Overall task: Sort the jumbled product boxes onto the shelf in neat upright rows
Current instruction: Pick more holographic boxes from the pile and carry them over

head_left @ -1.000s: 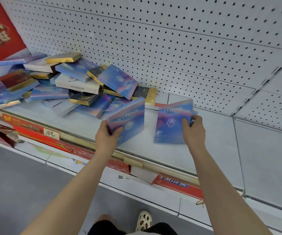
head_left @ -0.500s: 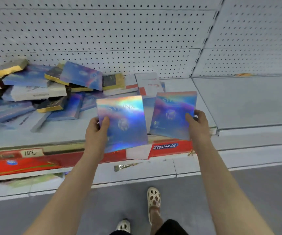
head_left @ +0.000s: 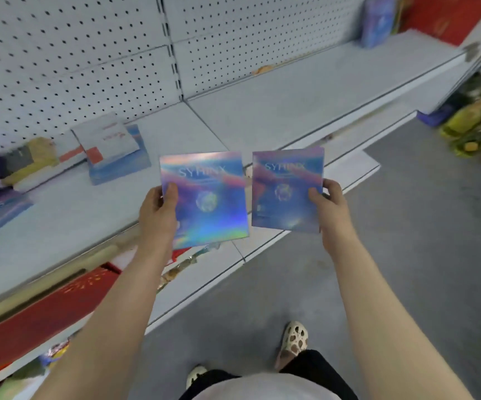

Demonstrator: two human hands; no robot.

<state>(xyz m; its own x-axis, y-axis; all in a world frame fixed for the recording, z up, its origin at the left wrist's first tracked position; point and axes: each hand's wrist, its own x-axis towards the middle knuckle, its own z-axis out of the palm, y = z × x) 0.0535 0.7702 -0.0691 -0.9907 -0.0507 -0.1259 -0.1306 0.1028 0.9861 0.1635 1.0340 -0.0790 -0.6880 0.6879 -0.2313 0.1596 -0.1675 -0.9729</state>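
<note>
**Two boxes in hand, mid-carry, not yet shelved**

While both boxes are off the shelf, this reads as the transport step: picked, not placed.

- Left hand grips the left box at its left edge, thumb on the front face. Box sits centre frame, face toward the camera, roughly upright, held in the air over the shelf's front lip.
- Right hand grips the right box at its right edge, thumb on the front. Just beside the left box, a narrow gap between them, not touching. It hangs out past the shelf edge, over the lower ledge and floor.
- Shelf: grey, pegboard behind it. The bare stretch runs from centre to upper right of the frame.
- Jumbled pile at left of frame, boxes lying flat and overlapping; blurred, so no count. A white-and-red box lies on top of a blue one near the pegboard.
- One blue box stands upright at the far upper right, against the pegboard. Looks like the row's start, but that's a guess.

Next move, my read: carry both toward the bare stretch and stand them on their bottom edges, fronts out, backs toward the pegboard. Probably set one down first so the other can butt against it. Thin boxes will likely tip if let go before they lean on something.
</note>
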